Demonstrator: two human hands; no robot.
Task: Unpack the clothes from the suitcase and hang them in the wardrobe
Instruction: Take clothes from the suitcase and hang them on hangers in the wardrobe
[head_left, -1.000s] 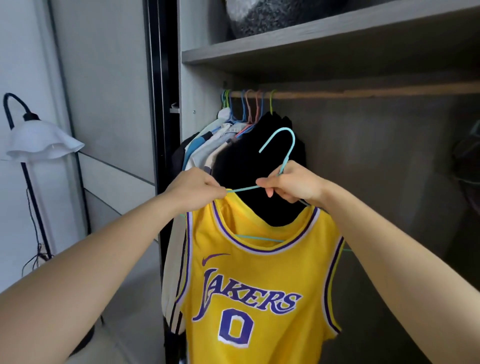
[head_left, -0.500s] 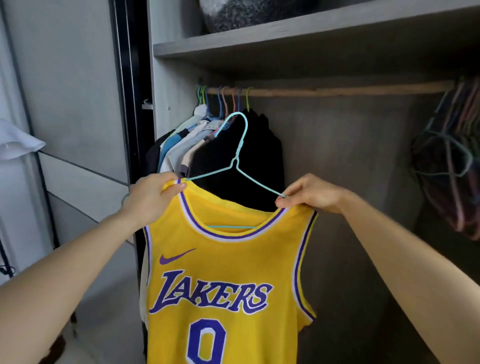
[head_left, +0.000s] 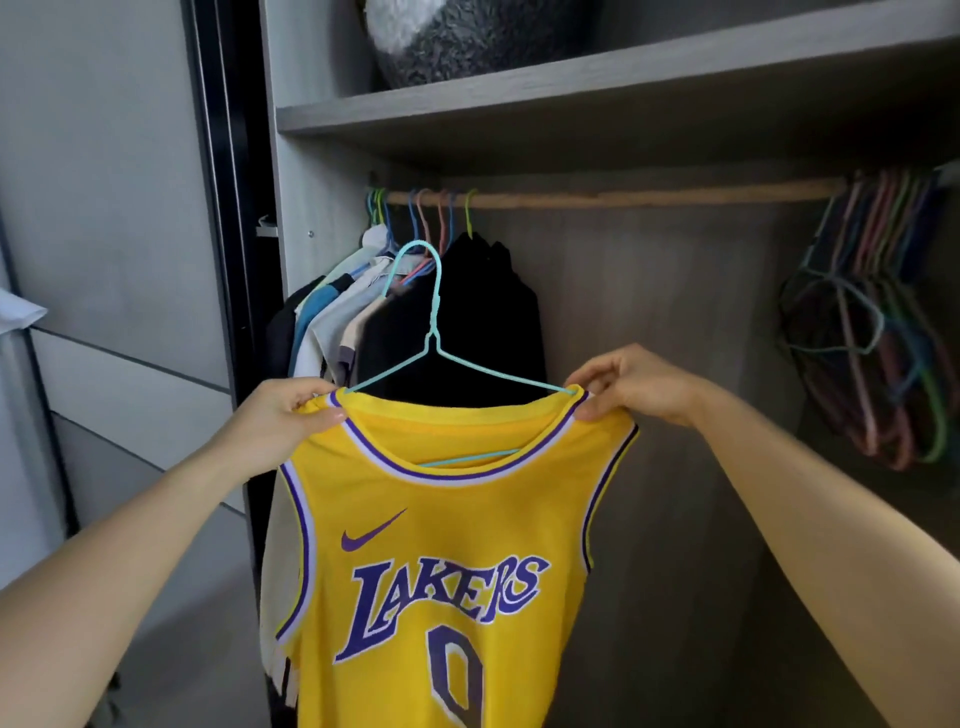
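Jersey (head_left: 441, 545), yellow with purple and white trim, hangs on a teal wire hanger (head_left: 435, 312) held up in front of the open wardrobe (head_left: 322, 218). Across the chest it reads "LAKERS" in purple letters edged in white. Above the word, toward the left hand's side, sits a purple Nike swoosh. Below it is a rounded purple digit, cut off by the bottom edge, so it cannot be read for sure.

The left hand (head_left: 280, 421) pinches one shoulder strap, thumb on the front of the cloth and fingers curled behind. The right hand (head_left: 634, 387) pinches the other strap at the end of the hanger's arm, thumb and fingers closed on the fabric. The hanger's lower bar shows through the neck opening. Its hook stands upright, below the rail (head_left: 623, 197) and not touching it, in front of a black garment (head_left: 467, 322).

That garment hangs at the rail's left end with several lighter clothes (head_left: 332, 312) on coloured hooks. At the right end a bunch of bare hangers (head_left: 872, 322) dangles. On the shelf (head_left: 571, 83) above lies a fluffy grey and white cushion (head_left: 467, 36).
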